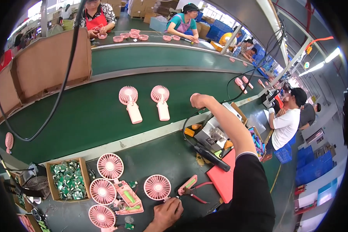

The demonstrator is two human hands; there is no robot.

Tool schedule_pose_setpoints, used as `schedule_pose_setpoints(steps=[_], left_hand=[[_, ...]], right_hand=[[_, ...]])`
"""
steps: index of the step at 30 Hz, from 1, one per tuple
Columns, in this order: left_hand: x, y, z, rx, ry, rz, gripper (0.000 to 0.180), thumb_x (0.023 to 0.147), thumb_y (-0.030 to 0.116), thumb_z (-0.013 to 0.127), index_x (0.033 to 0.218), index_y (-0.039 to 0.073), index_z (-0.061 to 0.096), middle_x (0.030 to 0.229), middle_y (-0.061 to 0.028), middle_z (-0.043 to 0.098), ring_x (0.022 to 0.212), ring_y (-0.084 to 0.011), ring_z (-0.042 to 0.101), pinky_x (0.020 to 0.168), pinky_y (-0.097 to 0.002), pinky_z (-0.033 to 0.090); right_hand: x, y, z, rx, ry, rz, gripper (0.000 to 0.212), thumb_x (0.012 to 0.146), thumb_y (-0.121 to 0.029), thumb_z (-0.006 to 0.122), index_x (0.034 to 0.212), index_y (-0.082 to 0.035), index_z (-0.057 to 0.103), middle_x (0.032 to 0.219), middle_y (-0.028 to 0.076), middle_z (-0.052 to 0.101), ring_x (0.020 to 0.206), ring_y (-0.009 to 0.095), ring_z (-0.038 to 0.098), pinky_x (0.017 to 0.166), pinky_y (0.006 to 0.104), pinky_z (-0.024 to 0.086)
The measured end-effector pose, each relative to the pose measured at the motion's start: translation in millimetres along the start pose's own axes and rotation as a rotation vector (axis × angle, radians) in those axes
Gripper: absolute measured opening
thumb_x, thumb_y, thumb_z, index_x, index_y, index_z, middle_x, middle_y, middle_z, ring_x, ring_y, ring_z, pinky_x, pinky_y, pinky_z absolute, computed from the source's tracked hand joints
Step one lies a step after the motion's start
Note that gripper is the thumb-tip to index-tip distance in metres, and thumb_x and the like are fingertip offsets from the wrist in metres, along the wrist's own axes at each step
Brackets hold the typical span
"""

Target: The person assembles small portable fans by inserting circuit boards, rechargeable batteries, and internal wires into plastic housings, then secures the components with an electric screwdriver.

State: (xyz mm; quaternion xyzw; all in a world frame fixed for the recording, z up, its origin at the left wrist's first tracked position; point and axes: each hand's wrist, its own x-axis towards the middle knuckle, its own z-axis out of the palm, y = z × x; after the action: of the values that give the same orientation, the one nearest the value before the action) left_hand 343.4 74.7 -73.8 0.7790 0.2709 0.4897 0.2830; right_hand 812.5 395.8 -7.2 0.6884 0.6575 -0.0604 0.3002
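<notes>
My left hand (167,213) is closed at the neck of a pink handheld fan (157,187), near the bench's front edge. The fan's round grille faces up; its lower part is hidden by my fingers. To its right lie an opened pink handle part (188,185) and red-handled pliers (199,192). My right arm stretches forward over the bench, with my right hand (197,101) above the green conveyor belt (104,116); its fingers are hidden. Left of that hand, two assembled pink fans (160,102) (130,104) lie on the belt.
Several fan heads (110,166) and opened handles (129,198) lie left, beside a box of green circuit boards (68,179). A black corded tool (212,157), a metal device (213,135) and a red sheet (223,178) sit right. Black cables hang overhead. Co-workers (292,120) work around.
</notes>
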Motion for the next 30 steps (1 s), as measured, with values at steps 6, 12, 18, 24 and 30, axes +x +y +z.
schedule_pose_setpoints(steps=[6,12,18,24,30], left_hand=[[-2,3,-20,0.088,0.047,-0.130,0.018,0.073,0.003,0.072,0.090,0.002,0.066,0.090,-0.0095,0.066,0.080,-0.0231,0.067,0.066,-0.0325,0.055],[-5,-2,-15,-0.028,-0.061,-0.083,0.023,0.072,0.006,0.072,0.092,0.004,0.063,0.089,-0.0061,0.064,0.062,-0.0176,0.065,0.055,-0.0280,0.053],[-12,-3,-11,0.022,-0.032,-0.081,0.023,0.074,0.009,0.070,0.094,0.002,0.063,0.093,-0.0076,0.062,0.069,-0.0187,0.066,0.061,-0.0289,0.055],[-6,-1,-10,0.171,0.012,-0.012,0.018,0.072,0.007,0.070,0.089,0.002,0.064,0.091,-0.0060,0.063,0.078,-0.0166,0.064,0.059,-0.0279,0.052],[-4,0,-9,-0.115,0.043,-0.276,0.017,0.077,-0.003,0.067,0.093,-0.001,0.062,0.084,-0.0130,0.065,0.069,-0.0256,0.067,0.059,-0.0316,0.055]], right_hand=[[-27,-129,-80,-0.188,-0.276,-0.008,0.016,0.070,-0.011,0.066,0.083,-0.005,0.072,0.089,0.013,0.069,0.081,0.024,0.067,0.071,0.0364,0.053],[23,-17,7,-0.205,0.137,-0.180,0.014,0.064,-0.011,0.069,0.075,-0.002,0.069,0.080,0.019,0.067,0.080,0.029,0.068,0.072,0.0387,0.055],[-47,-91,-82,0.902,0.151,-0.172,0.024,0.066,-0.001,0.066,0.089,0.003,0.062,0.069,0.005,0.059,0.059,0.015,0.061,0.053,0.0277,0.050],[-134,-200,-98,1.062,0.237,-0.697,0.021,0.073,-0.006,0.065,0.091,0.002,0.059,0.078,0.001,0.056,0.072,0.008,0.053,0.063,0.0246,0.045],[-176,-318,-32,0.928,0.355,-0.871,0.025,0.073,-0.009,0.067,0.095,-0.001,0.059,0.077,0.010,0.062,0.069,0.017,0.059,0.065,0.0325,0.048]])
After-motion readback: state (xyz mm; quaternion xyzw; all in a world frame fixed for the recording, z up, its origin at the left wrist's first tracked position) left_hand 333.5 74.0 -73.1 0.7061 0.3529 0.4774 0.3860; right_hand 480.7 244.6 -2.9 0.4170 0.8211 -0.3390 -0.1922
